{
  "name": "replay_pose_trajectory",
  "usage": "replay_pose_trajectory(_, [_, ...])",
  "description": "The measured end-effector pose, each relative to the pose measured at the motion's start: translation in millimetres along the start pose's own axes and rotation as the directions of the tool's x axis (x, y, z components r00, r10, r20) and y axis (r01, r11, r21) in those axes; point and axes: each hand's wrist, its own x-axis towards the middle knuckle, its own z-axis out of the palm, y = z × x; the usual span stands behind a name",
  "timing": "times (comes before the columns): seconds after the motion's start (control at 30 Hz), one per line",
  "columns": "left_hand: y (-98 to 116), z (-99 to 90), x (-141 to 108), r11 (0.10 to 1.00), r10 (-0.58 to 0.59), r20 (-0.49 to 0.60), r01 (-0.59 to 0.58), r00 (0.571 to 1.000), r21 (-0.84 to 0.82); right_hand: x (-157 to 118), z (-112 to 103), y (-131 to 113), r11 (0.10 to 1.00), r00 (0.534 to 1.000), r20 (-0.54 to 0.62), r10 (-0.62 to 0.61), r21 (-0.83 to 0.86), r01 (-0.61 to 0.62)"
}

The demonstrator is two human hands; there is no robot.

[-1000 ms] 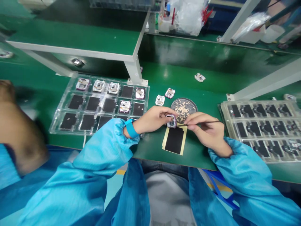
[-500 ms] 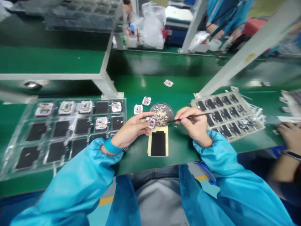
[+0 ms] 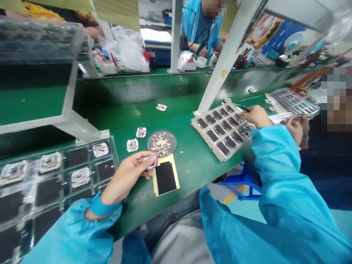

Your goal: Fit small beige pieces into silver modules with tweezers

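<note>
Starting at the left, the clear tray [image 3: 113, 146] bears several white-framed housings amid bare black pads, and this arrangement looks unchanged apart from the view having turned rightward. Just beside it, the left hand [image 3: 125, 176] still pinches a purple-rimmed housing [image 3: 152, 162] between thumb and fingers, at the near edge of the perforated dish and over the top of the yellow backing paper. Two loose housings [image 3: 132, 145] lie on the green bench between the tray and the dish [image 3: 172, 141], whose small beige pieces [image 3: 161, 143] remain scattered inside. Below the dish, the black sheet [image 3: 165, 178] sits on its yellow backing paper [image 3: 168, 158], untouched. The big change is farther right: the right hand [image 3: 257, 116], beside the dish half a second ago, has travelled to the far end of the right tray [image 3: 205, 142], fingers closed on a thin dark tool [image 3: 242, 107]; whether its tip touches anything cannot be told. Attention has apparently shifted from the held housing to the dark parts in that tray, leaving work on the housing paused.
</note>
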Motion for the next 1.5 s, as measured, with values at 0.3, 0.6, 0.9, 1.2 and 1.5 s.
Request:
replay_pose_trajectory(0.3, [-3.4,-1.7,3.5,0.999,0.027,0.000,-0.027,1.000,0.027,12.4,-1.5,21.6,0.990,0.954,0.265,0.136,-0.056,-0.126])
replay_pose_trajectory(0.6, [-0.9,1.3,1.6,0.998,0.040,0.014,-0.041,0.999,0.042,24.0,-9.8,4.4,0.978,0.979,0.150,0.140,-0.173,-0.114])
replay_pose_trajectory(0.9, [-4.8,6.4,-4.1,0.998,0.023,0.139,-0.031,0.990,0.059,-52.0,-7.2,-149.2,0.790,0.866,0.244,-0.436,0.565,0.239])
replay_pose_trajectory(1.2, [-10.1,17.7,-3.8,0.995,0.091,0.139,-0.096,0.986,0.030,-145.9,61.1,-278.5,0.499,0.517,0.242,-0.821,0.744,0.445])
replay_pose_trajectory(1.5, [-7.2,14.8,0.0,0.986,0.166,-0.070,-0.168,0.984,-0.016,-163.0,100.2,-276.6,0.376,0.792,0.124,-0.598,0.916,0.140])
